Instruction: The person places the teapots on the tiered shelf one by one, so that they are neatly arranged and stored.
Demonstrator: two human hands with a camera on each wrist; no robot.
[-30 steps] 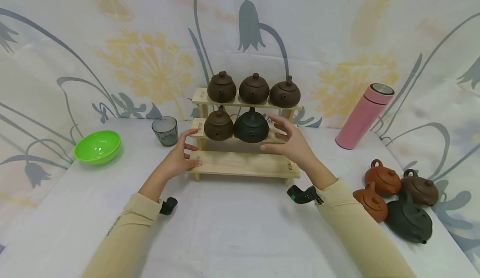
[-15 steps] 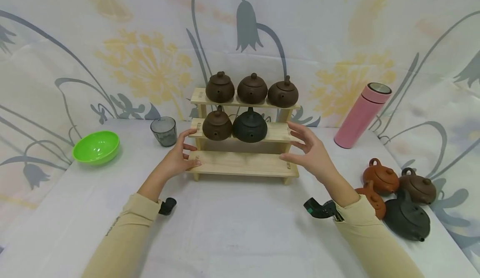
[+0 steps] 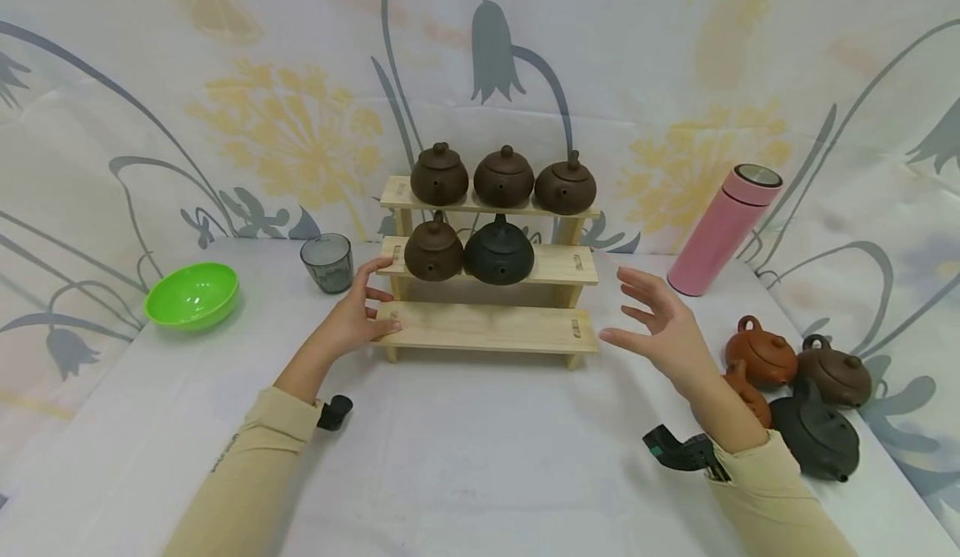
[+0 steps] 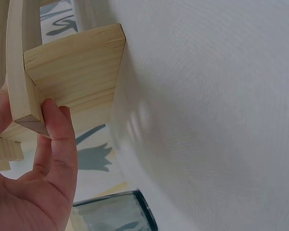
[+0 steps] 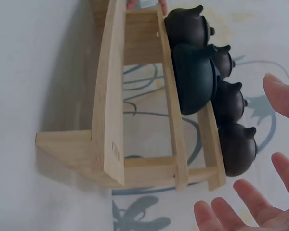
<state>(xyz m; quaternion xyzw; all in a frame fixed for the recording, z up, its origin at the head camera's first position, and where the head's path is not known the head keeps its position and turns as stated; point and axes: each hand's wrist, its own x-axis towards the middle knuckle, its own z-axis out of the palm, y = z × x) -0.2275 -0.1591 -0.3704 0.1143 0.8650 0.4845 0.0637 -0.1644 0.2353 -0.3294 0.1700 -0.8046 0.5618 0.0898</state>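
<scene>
A three-tier wooden display stand (image 3: 486, 327) stands on the white cloth. Its left end is pinched by my left hand (image 3: 352, 315), thumb on the lowest board and fingers against the side; the left wrist view shows the fingers (image 4: 60, 139) at the board's edge. On the middle tier sit a brown teapot (image 3: 433, 250) and a black teapot (image 3: 499, 253). The top tier bears three brown teapots, the middle one (image 3: 503, 180) among them. My right hand (image 3: 663, 328) hovers right of the stand, fingers spread and holding nothing, also seen in the right wrist view.
At right lie two orange teapots, one (image 3: 761, 355) behind the other, a brown teapot (image 3: 834, 376) and a black teapot (image 3: 816, 436). A pink thermos (image 3: 720, 236) stands behind them. Left of the stand are a grey glass (image 3: 330, 265) and a green bowl (image 3: 192, 297).
My right hand has moved from beside the black teapot on the middle tier, rightward and toward me, away from the stand. My left hand keeps its place on the stand.
</scene>
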